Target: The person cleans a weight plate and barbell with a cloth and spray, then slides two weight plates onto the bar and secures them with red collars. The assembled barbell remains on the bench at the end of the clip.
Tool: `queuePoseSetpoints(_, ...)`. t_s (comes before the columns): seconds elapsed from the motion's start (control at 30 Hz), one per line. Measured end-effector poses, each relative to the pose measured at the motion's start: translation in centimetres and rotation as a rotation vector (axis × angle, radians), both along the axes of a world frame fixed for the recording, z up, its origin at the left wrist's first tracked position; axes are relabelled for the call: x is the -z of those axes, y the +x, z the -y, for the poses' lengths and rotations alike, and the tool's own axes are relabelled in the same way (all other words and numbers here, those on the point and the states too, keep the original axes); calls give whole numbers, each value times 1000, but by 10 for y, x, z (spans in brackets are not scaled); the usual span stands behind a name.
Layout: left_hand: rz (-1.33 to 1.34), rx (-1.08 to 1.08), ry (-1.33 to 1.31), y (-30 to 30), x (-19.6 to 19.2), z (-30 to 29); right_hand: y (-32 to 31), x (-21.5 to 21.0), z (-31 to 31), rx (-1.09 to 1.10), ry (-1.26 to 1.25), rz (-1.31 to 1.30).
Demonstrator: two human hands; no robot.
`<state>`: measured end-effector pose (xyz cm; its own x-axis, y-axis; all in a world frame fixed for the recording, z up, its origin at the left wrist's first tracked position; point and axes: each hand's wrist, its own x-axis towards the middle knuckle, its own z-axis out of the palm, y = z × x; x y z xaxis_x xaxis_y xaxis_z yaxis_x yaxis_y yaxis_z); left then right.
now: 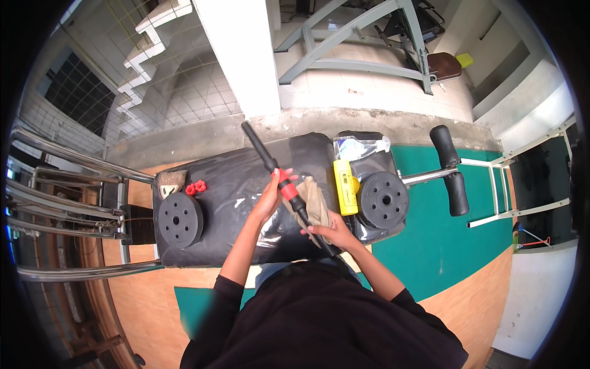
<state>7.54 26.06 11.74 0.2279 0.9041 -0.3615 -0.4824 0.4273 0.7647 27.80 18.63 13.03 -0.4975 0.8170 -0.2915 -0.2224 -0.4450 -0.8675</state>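
Note:
A black dumbbell bar with a red collar lies slanted over a black padded bench. My left hand grips the bar at the red collar. My right hand holds the bar's near end together with a tan cloth wrapped against the bar. Both arms wear black sleeves.
Black weight plates lie on the bench, one at the left and one at the right. Two red collars, a yellow bottle and a clear plastic bag rest there too. Chrome rails stand left; foam rollers stick out right.

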Motion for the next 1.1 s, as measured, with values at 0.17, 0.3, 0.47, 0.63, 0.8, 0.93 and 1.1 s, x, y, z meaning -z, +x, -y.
queuePoseSetpoints(0.17,-87,-241,-63,27,24,-2,5,30,16,90,162,221)
queuePoseSetpoints(0.3,-142,-394,-130,34,44,-9,-1,24,20,166,514,638)
queuePoseSetpoints(0.47,-241,-482,-117,42,52,-14,9,27,12,134,645,862)
queuePoseSetpoints(0.63,-550,-520,-2,19,64,-12,21,19,-6,126,285,731)
queuePoseSetpoints(0.8,-887,-470,32,-5,69,21,8,63,-60,195,427,725)
queuePoseSetpoints(0.93,-942,-420,-67,-14,72,43,-15,69,-91,179,599,1096)
queuePoseSetpoints(1.1,-908,-372,-143,-23,67,59,-31,111,-98,-152,596,1494)
